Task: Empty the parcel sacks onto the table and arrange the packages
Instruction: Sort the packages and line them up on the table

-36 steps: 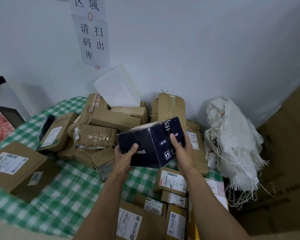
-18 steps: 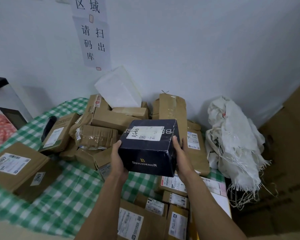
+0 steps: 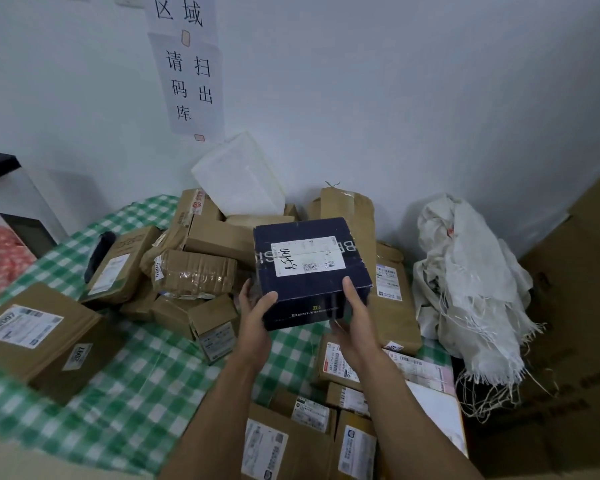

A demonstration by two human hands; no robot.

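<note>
I hold a dark navy box above the green checked table, its white label facing up. My left hand grips its lower left corner, thumb on top. My right hand grips the lower right edge, thumb on top. Behind and left of the box lies a heap of brown cardboard parcels. More labelled parcels lie under my forearms. An emptied white woven sack is crumpled at the table's right end.
A large brown carton marked 2097 sits at the near left. A white padded packet leans on the wall. Tall cardboard stands at the right. A black-and-white appliance is at the far left.
I have turned the navy box so its labelled face points up, and moved it slightly away from me toward the wall.
</note>
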